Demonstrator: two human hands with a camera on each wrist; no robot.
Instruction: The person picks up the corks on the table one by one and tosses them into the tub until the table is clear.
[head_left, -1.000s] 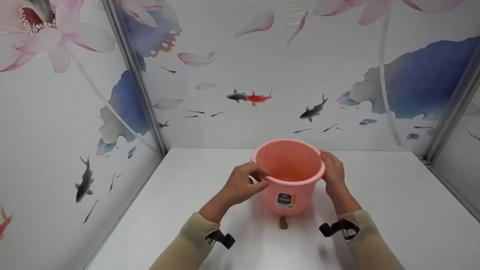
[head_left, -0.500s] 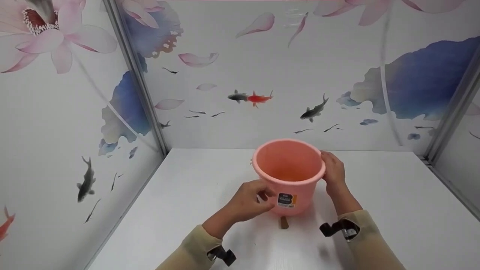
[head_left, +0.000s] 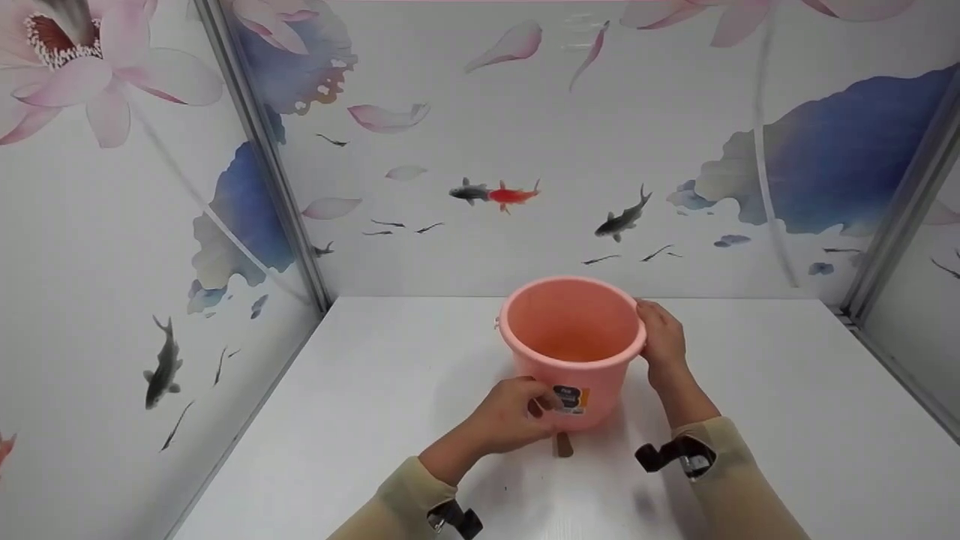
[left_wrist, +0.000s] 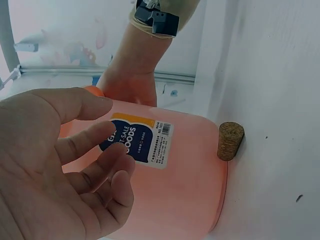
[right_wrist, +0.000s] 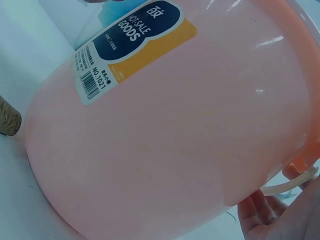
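Note:
A pink plastic bucket point(head_left: 600, 379) stands on the table, its mouth facing up and an orange tint inside. On its front is a dark-blue and yellow label point(left_wrist: 159, 145). My right hand point(head_left: 664, 337) grips the bucket's right side at the rim, beside the pale handle point(right_wrist: 290, 185) seen in the right wrist view. My left hand point(head_left: 517, 416) hovers by the front wall near the label, fingers loosely bent and holding nothing. A small brown cork point(left_wrist: 231, 141) rests on the table just in front of the bucket's base.
The white table point(head_left: 375, 412) runs back to a wall panel point(head_left: 420, 262) printed with fish and petals. Another printed panel point(head_left: 90, 262) rises on the left. Metal posts point(head_left: 262, 150) stand at the corners. Small dark specks lie on the tabletop.
My left hand has left the bucket's front-left rim and moved down and right, in front of the label. The right hand and the bucket have stayed in place.

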